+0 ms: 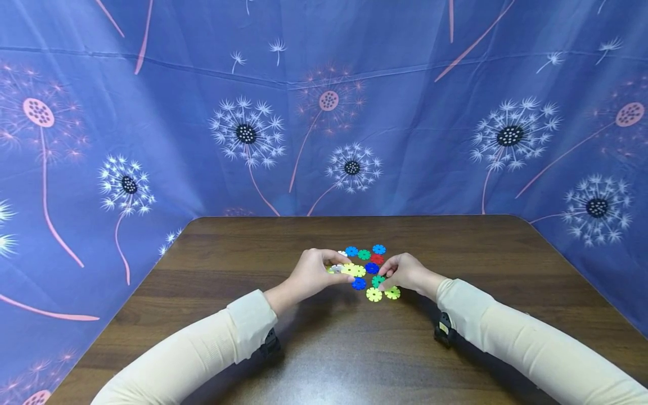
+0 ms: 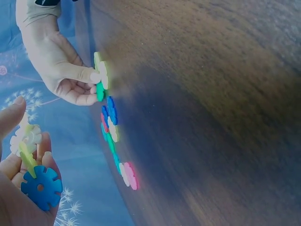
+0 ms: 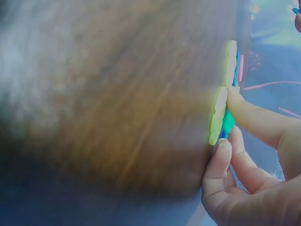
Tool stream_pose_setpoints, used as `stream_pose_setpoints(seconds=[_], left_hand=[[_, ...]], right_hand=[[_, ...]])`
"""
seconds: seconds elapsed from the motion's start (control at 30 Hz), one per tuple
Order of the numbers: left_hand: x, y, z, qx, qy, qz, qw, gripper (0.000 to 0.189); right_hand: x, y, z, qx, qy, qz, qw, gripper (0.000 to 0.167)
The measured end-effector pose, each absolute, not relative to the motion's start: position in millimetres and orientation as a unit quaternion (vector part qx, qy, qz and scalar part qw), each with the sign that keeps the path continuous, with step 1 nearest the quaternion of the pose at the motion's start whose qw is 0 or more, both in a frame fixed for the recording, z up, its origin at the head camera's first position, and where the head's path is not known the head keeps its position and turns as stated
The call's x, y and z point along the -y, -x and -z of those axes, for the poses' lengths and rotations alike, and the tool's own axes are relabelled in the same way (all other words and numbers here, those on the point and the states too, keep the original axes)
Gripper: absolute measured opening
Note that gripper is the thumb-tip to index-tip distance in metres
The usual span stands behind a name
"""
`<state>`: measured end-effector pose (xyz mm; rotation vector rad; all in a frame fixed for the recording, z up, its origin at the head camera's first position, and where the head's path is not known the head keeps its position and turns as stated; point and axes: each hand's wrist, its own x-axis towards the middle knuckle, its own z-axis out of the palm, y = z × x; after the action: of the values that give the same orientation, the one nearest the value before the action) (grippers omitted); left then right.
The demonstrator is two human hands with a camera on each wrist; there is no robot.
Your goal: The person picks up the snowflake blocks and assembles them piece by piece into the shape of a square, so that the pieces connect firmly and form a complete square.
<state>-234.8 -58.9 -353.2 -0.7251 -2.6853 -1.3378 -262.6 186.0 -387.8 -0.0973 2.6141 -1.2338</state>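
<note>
Blue dandelion-print cloth [image 1: 405,124] hangs behind a brown wood-grain table [image 1: 466,242].

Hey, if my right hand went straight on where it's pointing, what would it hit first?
Past the green notched disc it pinches, your right hand would probably meet the dark blue notched disc nearest your left hand, though depth is unclear.

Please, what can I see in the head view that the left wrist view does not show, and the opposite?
Only the head view shows the left sleeve and the black wrist device under its cuff. Only the left wrist view shows the pink disc at one end of the row. Both show the left hand holding a cluster of discs, the right hand pinching a green disc, the wooden table and the blue dandelion cloth.
</note>
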Motion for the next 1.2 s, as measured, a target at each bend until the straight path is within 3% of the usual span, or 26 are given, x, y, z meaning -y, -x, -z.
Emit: stream_pose_setpoints(seconds=[0.37,1.2], left_hand=[[59,235,352,0.872,0.233,0.431,0.014,0.030],[54,236,350,0.875,0.242,0.417,0.027,0.031]], right_hand=[[-194,266,387,-0.875,0.032,0.462,0.140,0.023],[-192,245,349,-0.803,0.067,0.571,0.157,0.027]])
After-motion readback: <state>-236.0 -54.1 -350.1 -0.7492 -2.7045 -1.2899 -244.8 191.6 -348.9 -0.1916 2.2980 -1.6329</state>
